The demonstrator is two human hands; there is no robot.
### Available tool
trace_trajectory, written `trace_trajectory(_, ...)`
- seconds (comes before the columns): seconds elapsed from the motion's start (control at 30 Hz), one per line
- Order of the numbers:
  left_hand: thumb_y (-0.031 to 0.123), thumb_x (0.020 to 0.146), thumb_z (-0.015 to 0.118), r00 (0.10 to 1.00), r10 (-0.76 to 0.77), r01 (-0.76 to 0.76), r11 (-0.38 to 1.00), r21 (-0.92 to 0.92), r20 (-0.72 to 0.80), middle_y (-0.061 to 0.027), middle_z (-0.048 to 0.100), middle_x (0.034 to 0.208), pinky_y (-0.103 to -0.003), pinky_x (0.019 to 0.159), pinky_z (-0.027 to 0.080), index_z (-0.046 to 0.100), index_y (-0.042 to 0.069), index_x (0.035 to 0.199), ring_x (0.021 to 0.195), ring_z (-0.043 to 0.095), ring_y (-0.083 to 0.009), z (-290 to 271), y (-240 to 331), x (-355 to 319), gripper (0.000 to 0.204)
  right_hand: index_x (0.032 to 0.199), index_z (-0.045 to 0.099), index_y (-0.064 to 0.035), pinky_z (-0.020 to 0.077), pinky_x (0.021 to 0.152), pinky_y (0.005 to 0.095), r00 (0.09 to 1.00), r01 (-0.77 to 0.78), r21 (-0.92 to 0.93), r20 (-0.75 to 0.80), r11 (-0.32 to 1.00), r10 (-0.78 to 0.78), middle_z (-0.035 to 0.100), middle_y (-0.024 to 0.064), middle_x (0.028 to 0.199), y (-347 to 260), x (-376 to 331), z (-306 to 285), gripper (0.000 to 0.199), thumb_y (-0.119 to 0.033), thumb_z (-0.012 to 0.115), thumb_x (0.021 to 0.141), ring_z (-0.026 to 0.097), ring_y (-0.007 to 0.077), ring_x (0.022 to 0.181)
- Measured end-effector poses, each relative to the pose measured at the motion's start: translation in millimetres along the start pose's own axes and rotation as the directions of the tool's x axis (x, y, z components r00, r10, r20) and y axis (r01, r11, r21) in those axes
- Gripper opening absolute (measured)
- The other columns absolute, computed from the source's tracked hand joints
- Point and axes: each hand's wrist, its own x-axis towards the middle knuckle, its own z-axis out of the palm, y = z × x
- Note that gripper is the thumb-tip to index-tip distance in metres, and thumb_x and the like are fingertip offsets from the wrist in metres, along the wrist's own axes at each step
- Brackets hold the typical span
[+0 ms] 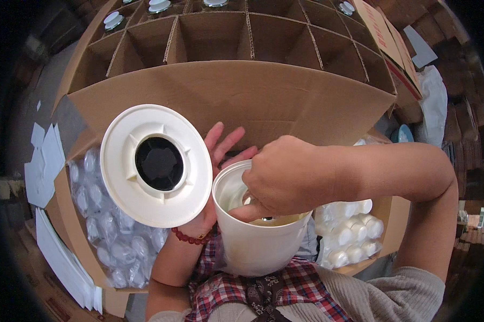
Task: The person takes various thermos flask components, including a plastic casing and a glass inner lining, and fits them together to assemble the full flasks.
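A white round plastic disc (118, 155) with a ribbed inner ring and a dark centre tilts up on the left. It covers part of my left hand (220, 145), which is behind it with several fingers stretched out; the hidden thumb side seems to carry the disc. To its right, close against my left hand, a white plastic pail-shaped container (263, 249) rests near my lap, mouth up. My right hand (279, 180) is bent down into that mouth with curled fingers. Something shiny shows inside beneath them, but the fingertips are mostly hidden.
A large divided cardboard box (231, 96) stands ahead, with silver-and-white knobbed pieces in some far compartments. At left, a carton holds clear-wrapped pieces (113, 236); at right, white rounded caps (355, 233) fill plastic packing. White cardboard sheets (64, 263) lean at far left.
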Motion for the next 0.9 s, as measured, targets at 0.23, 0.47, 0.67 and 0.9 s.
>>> trace_trajectory(0.23,0.059,0.088,0.049,0.999,0.049,-0.049,0.999,-0.016,0.009,-0.0225,0.025,0.149,-0.051,0.107,0.035,0.020,0.010,0.149,0.131,0.037,-0.0414,-3,-1,-1,0.084,0.118,0.056,-0.0013,0.0515,0.076,0.0420,0.923,0.384,0.336,-0.170,0.860,-0.346,0.066,0.0156,0.082,34,-9,3,0.048,-0.030,0.069,0.082,0.065,0.0334,0.083)
trace_trajectory(0.47,0.060,0.089,0.048,0.999,0.016,-0.015,1.000,0.005,-0.031,-0.0234,0.024,0.149,-0.052,0.107,0.035,0.019,0.009,0.149,0.131,0.037,-0.0421,2,-2,1,0.084,0.117,0.055,-0.0011,0.0505,0.078,0.0428,0.992,-0.060,0.129,0.116,0.990,0.045,0.067,0.0139,0.082,8,-13,-20,0.049,-0.026,0.073,0.079,0.065,0.0341,0.087)
trace_trajectory(0.67,0.060,0.089,0.048,0.999,0.053,-0.052,0.997,-0.051,0.006,-0.0244,0.024,0.149,-0.053,0.108,0.034,0.019,0.008,0.149,0.131,0.036,-0.0431,-6,-3,-1,0.084,0.103,0.063,-0.0020,0.0514,0.072,0.0462,0.910,0.412,0.385,-0.228,0.826,-0.347,0.067,0.0134,0.077,45,-8,5,0.039,-0.034,0.070,0.082,0.066,0.0364,0.079)
trace_trajectory(0.9,0.058,0.089,0.048,0.999,0.046,-0.046,0.999,-0.026,0.008,-0.0242,0.024,0.149,-0.052,0.108,0.034,0.019,0.007,0.149,0.131,0.036,-0.0430,0,-3,0,0.083,0.095,0.065,-0.0028,0.0515,0.067,0.0435,0.993,0.119,0.129,-0.003,0.984,-0.120,0.067,0.0095,0.074,25,-10,-9,0.039,-0.037,0.074,0.078,0.067,0.0329,0.073)
